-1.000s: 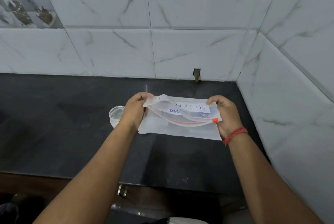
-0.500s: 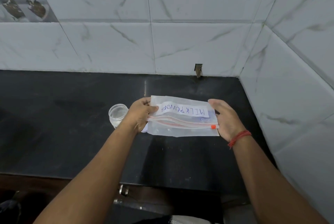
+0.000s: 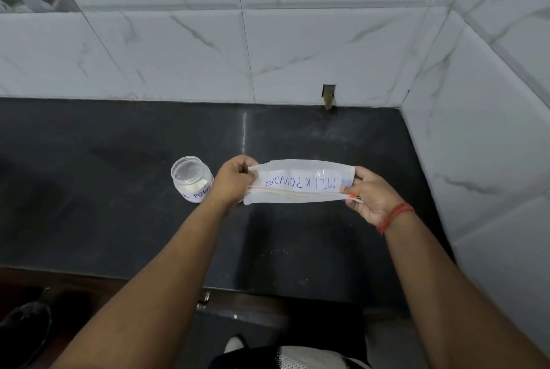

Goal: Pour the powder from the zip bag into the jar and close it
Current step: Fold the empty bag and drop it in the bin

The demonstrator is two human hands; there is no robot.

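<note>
While it hangs flat over the black counter (image 3: 119, 205), the zip bag (image 3: 300, 181) labelled "MILK POWDER" is stretched between both hands. The left hand (image 3: 235, 181) pinches its left end, the right hand (image 3: 369, 199) grips its right end by the orange slider (image 3: 352, 196). Just left stands the open jar (image 3: 192, 178), with white powder at its bottom.
</note>
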